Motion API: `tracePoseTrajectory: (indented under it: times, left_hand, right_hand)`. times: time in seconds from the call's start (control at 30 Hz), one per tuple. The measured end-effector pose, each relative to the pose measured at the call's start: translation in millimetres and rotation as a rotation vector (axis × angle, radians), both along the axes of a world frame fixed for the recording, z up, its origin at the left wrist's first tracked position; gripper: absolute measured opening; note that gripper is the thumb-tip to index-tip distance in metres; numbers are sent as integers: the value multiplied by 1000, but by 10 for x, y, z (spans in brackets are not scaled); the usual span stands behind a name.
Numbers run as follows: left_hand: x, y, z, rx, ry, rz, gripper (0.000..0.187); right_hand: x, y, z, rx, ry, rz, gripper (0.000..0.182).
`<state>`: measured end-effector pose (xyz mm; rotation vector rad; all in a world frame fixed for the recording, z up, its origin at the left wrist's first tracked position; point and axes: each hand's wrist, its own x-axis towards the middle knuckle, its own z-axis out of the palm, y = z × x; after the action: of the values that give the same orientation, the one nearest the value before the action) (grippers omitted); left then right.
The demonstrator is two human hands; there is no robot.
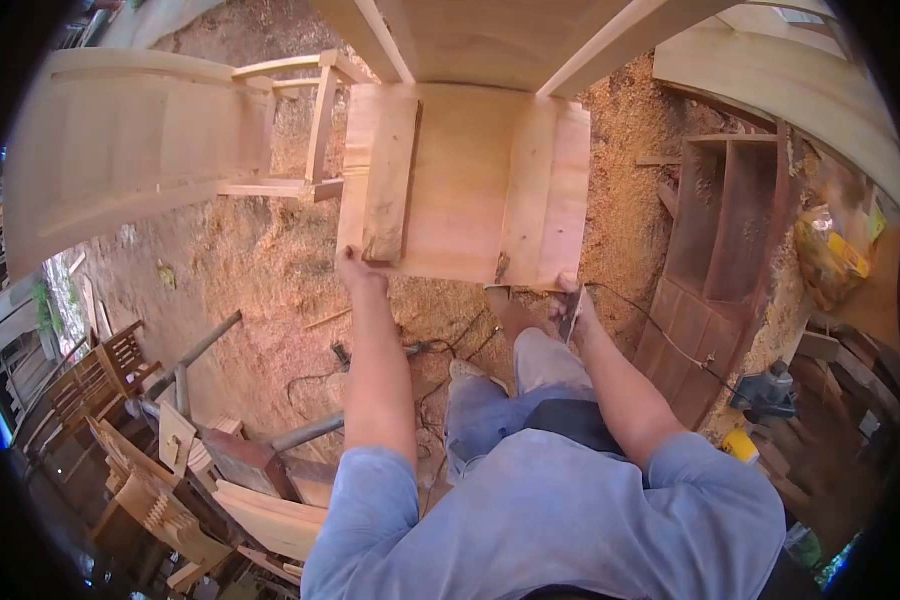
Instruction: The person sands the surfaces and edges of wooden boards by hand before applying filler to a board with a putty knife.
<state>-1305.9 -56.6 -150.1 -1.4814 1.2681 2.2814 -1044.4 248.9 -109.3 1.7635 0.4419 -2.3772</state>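
A pale wooden panel (457,190) with two battens, one on the left (391,185) and one on the right (528,190), stretches out in front of me. Its far edge meets a larger wooden piece of furniture (490,45) with upright legs. My left hand (358,272) is closed on the panel's near left corner. At the near right corner, my right hand (576,300) grips the panel's edge. A slim dark object (570,318) shows at that hand, its kind not clear.
Sawdust and shavings cover the ground (270,250). To the left stand a large pale board (140,150) and a light wooden frame (320,130). A dark wooden cabinet (720,230) lies on the right, near a power tool (767,390). Cables (455,345) trail by my legs; wood pieces (270,515) lie lower left.
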Motion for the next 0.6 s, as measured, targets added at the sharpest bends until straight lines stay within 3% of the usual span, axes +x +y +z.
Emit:
tracePoseTrajectory:
  times: [0.07,0.3,0.37,0.47,0.6]
  left_hand:
    - [1,-22,-32,-50,-59,-45,42]
    - [8,-57,-26,138,-70,-186,47]
    - [-52,75,-43,87,-51,-192,48]
    - [-112,297,16,-41,-100,-310,52]
    - [23,344,291,-2,-50,-356,57]
  right_hand:
    - [-6,-3,-81,17,-45,-2,27]
    - [-61,133,-229,14,-21,18,28]
    - [-114,159,-160,122,-53,264,30]
    - [-172,193,-163,113,-161,336,35]
    - [-198,200,-174,200,-209,463,39]
